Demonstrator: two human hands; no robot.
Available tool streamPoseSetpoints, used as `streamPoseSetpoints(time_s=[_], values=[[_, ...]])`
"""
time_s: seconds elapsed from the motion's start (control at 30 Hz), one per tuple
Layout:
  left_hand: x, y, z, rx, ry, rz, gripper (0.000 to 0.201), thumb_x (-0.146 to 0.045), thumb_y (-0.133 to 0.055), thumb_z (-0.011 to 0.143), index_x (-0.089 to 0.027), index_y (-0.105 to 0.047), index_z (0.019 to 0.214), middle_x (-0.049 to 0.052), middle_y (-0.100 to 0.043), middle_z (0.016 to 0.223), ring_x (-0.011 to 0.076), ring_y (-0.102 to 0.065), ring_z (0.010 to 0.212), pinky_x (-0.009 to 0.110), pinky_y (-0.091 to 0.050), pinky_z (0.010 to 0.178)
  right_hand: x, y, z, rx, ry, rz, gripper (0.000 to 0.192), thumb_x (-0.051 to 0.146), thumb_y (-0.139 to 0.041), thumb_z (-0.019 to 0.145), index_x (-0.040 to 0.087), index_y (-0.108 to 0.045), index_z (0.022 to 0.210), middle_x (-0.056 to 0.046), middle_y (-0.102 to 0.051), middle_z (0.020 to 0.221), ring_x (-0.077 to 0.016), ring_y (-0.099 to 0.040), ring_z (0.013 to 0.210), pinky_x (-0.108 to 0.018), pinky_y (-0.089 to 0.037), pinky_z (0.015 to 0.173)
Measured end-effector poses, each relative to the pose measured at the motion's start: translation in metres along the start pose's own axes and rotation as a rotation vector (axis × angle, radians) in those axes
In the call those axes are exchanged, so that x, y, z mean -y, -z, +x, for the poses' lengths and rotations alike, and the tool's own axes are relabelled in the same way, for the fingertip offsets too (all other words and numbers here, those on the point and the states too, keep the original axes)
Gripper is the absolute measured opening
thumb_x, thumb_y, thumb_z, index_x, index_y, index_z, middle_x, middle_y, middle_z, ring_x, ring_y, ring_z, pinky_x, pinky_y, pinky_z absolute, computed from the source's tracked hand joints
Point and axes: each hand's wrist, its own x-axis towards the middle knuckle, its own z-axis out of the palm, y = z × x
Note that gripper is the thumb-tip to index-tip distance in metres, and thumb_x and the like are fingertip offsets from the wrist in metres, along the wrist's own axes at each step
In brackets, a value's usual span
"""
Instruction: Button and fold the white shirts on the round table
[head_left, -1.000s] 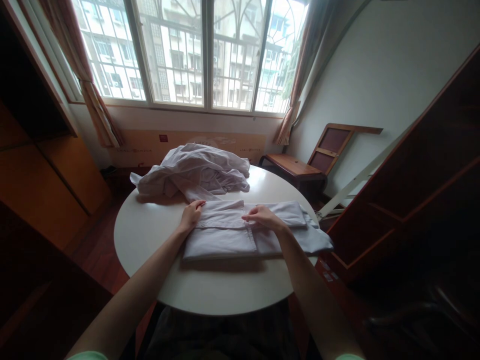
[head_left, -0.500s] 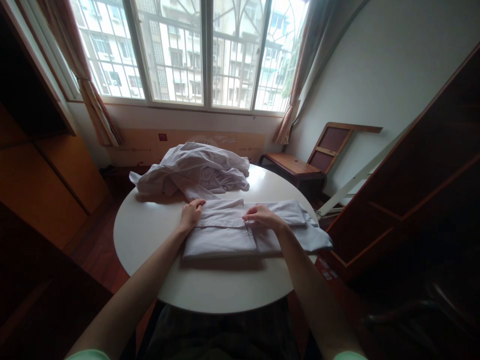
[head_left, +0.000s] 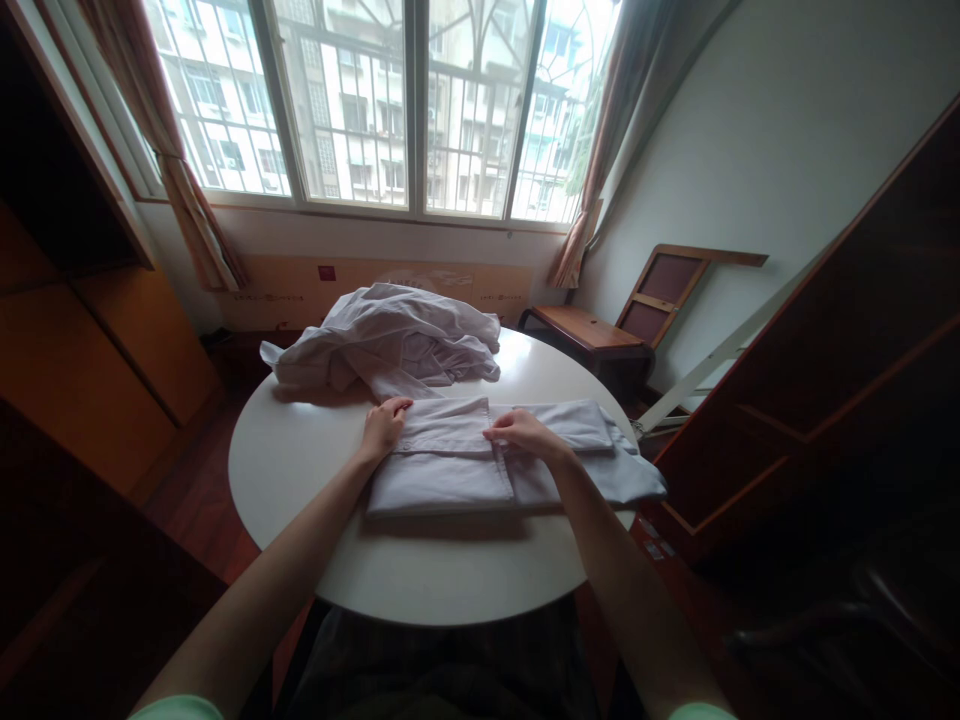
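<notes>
Both our hands rest on the folded white shirt (head_left: 450,465) that lies flat on the round white bench (head_left: 300,470). Our left hand (head_left: 384,428) lies palm down on the shirt's far left corner, fingers loose and spread, pressing rather than gripping. Our right hand (head_left: 525,433) sits near the middle of the shirt's far edge, fingers curled down onto the cloth at the button strip; we cannot tell whether they pinch a fold or only press it. The shirt stretches from under our left hand to well past our right, where a looser layer (head_left: 630,475) runs out over the bench's edge. Just beyond our left hand, touching the folded shirt's far edge, sits a crumpled heap of white clothes (head_left: 390,345). Farther out past our right hand stands a wooden chair (head_left: 600,335) by the wall, and beyond the heap is the barred window (head_left: 405,100) with curtains at each side.
</notes>
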Motion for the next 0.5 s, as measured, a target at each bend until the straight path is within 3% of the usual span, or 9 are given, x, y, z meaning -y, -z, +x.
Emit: streamPoseSetpoints(time_s=[0.23, 0.5], values=[[-0.001, 0.001, -0.001, 0.002, 0.011, 0.023, 0.031, -0.020, -0.042, 0.080, -0.020, -0.065, 0.101, 0.003, -0.065, 0.107, 0.0178, -0.059, 0.098, 0.027, -0.042, 0.090, -0.011, 0.002, 0.008, 0.088, -0.033, 0.191, 0.020, 0.029, -0.069, 0.059, 0.012, -0.059, 0.061, 0.002, -0.052, 0.053, -0.0073, -0.049, 0.050, -0.019, -0.040, 0.050], [-0.012, 0.006, -0.007, 0.020, 0.000, 0.142, 0.033, -0.019, -0.038, 0.083, -0.019, -0.062, 0.105, 0.004, -0.062, 0.113, 0.0178, -0.056, 0.102, 0.030, -0.038, 0.093, -0.017, 0.005, 0.009, 0.170, 0.010, 0.072, 0.022, 0.033, -0.065, 0.063, 0.012, -0.058, 0.060, 0.004, -0.047, 0.047, -0.0047, -0.040, 0.043, -0.017, -0.029, 0.042]])
